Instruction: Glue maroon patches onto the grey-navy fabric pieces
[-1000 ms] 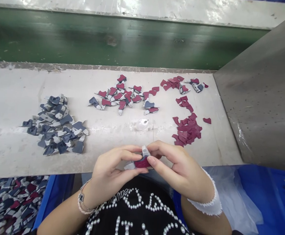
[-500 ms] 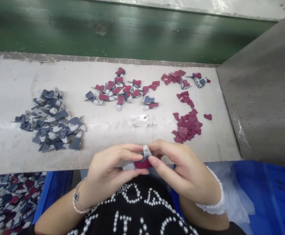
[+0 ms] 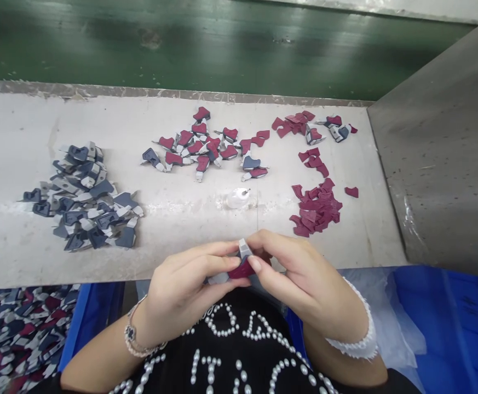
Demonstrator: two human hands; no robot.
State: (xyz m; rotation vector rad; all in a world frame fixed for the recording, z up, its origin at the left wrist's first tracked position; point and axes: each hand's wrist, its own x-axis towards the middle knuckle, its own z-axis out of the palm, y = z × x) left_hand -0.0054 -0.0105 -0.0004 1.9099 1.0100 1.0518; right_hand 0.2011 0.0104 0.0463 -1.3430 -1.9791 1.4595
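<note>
We pinch the small maroon-and-grey fabric piece [image 3: 242, 267] between the curled fingertips [image 3: 255, 264] of our left hand [image 3: 183, 293] and right hand [image 3: 304, 282], right at the near edge of the work bench [image 3: 17, 257] (a close, firm pinch suits so small a piece).

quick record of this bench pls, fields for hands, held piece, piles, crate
left hand: holding the piece from the left
right hand: holding the piece from the right
held piece: maroon-and-grey cut piece
bench: white bench
left pile: grey-blue cut pieces
middle scatter: maroon and grey cut pieces
right pile: maroon cut pieces
near hands: small clear plastic object
below left: blue crate of mixed cut pieces
</note>
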